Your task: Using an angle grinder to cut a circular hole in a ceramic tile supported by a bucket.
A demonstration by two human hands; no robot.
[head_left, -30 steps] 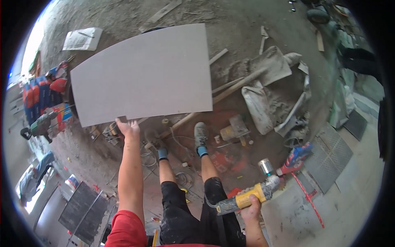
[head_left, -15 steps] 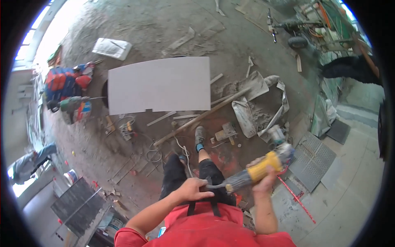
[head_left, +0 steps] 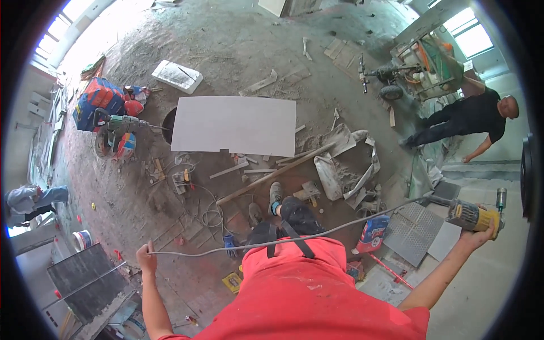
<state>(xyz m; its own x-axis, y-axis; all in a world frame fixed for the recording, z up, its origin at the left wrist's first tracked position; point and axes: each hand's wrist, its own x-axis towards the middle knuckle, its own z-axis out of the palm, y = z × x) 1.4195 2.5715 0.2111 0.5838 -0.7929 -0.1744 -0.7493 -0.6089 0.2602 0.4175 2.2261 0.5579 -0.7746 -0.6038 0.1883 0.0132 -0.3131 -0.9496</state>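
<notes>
My left hand (head_left: 146, 258) is closed on a grey power cable (head_left: 272, 242) at the lower left. The cable stretches across my red shirt to a yellow angle grinder (head_left: 471, 215) at the right, gripped in my right hand (head_left: 476, 237). A silver cylindrical part (head_left: 501, 199) sticks up from the grinder's head. A large white board (head_left: 233, 122) with a small notch in its lower edge lies ahead of my feet, beside a green drill (head_left: 119, 123). Blue gloves (head_left: 229, 245) lie by my legs.
A person in black (head_left: 459, 119) stands at the right beside a wheeled cart (head_left: 425, 68). Another person (head_left: 31, 201) is at the left edge. Torn sacks (head_left: 331, 175), wooden battens (head_left: 255, 187), coiled cables (head_left: 209, 215), blue-red bags (head_left: 99, 99) and grey tiles (head_left: 413, 226) litter the floor.
My left hand has left the board and moved down and left, now holding the cable. My right hand has carried the grinder up to the right. The view has widened over the room.
</notes>
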